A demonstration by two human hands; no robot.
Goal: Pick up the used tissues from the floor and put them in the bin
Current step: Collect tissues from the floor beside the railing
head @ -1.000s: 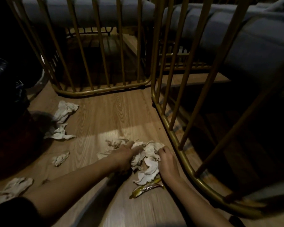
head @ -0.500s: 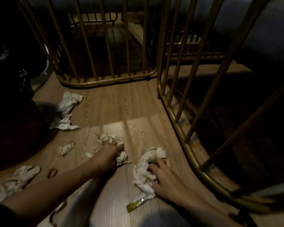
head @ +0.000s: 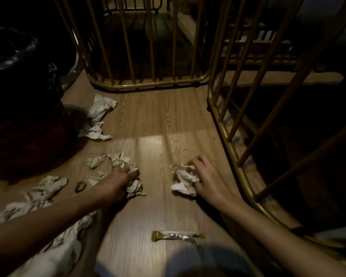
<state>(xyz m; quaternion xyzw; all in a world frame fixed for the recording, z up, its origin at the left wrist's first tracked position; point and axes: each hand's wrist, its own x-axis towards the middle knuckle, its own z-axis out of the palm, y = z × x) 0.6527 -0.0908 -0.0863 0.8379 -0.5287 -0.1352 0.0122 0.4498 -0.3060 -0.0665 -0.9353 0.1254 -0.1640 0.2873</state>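
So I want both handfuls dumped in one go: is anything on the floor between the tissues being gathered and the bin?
No furniture blocks it. The bin sits far left; between it and the left hand and right hand lie only more loose tissues on the floor. The gold chair frame stands further back, off that path.

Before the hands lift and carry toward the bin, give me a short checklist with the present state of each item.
1. Left hand closed on its tissue clump: ok.
2. Right hand closed on its tissue wad: ok.
3. Both loads off the floor: not ok, both rest on it.
4. Bin in view at left: ok; opening too dark, cannot tell.
5. Floor cleared: not ok, loose tissues and a wrapper remain.
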